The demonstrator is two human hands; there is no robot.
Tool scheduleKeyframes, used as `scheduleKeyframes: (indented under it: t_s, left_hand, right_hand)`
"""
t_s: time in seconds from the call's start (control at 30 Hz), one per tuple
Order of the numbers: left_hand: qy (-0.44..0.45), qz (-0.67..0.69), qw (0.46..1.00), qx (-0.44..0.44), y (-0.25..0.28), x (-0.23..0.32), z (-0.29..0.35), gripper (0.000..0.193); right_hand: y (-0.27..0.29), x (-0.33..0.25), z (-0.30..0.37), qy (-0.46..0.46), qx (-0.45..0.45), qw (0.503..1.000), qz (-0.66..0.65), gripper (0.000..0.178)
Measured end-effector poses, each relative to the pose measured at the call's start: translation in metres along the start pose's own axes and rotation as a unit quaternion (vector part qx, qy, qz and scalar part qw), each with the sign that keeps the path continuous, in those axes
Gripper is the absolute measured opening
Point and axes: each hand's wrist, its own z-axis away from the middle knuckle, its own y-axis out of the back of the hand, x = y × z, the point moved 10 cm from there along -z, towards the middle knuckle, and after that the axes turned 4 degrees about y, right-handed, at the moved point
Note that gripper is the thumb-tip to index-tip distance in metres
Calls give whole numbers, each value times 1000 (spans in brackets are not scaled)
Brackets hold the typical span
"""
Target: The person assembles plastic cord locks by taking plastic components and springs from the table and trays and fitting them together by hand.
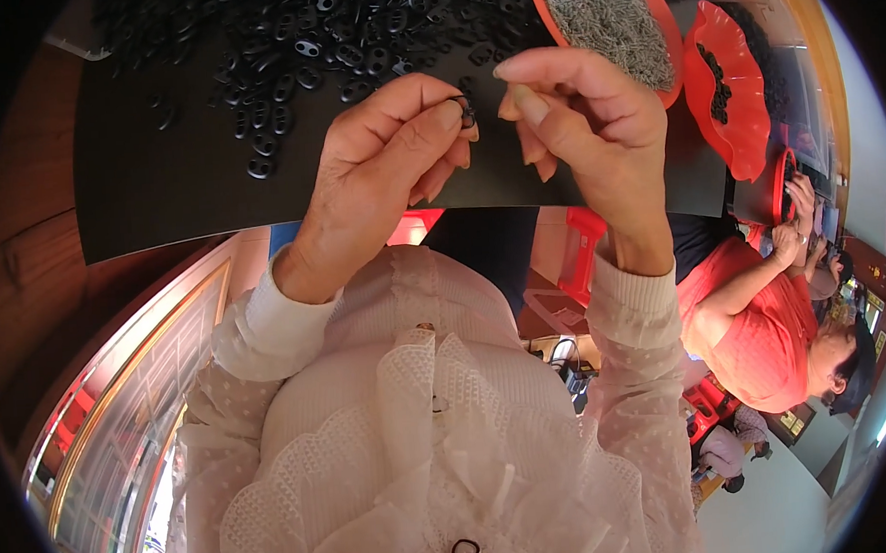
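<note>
My left hand (382, 165) is closed in a pinch above the near part of a black tabletop (169, 211). Between its thumb and forefinger is a small black plastic piece (469, 115), partly covered by the fingertips. Just right of it, my right hand (600, 123) hovers with fingers bent and thumb and forefinger apart. Nothing shows between those fingertips, though the inside of the hand is hidden. Behind both hands lies a loose heap of black oval plastic pieces with two holes (351, 56), some scattered toward me.
At the far right, an orange-red bowl (673, 34) holds many thin grey metal pieces. Beside it stands a red wavy-edged dish (742, 146) with small black parts. Further right, a person in a red shirt (756, 330) works with both hands near another red container (783, 181).
</note>
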Motion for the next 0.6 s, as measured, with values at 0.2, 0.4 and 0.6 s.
scheduleKeyframes:
  t_s: [0.2, 0.4, 0.6]
  left_hand:
    - [-1, 5, 1000, -16, -1, 0, -4, 19]
    - [3, 4, 1000, -21, -2, -2, -4, 19]
    - [-8, 32, 999, 0, 1, 0, -3, 14]
  right_hand:
    - [3, 8, 6, -35, 6, 999, 22, 12]
    - [3, 10, 6, -36, 19, 998, 45, 12]
    - [-5, 1, 2, 12, 25, 995, 101, 14]
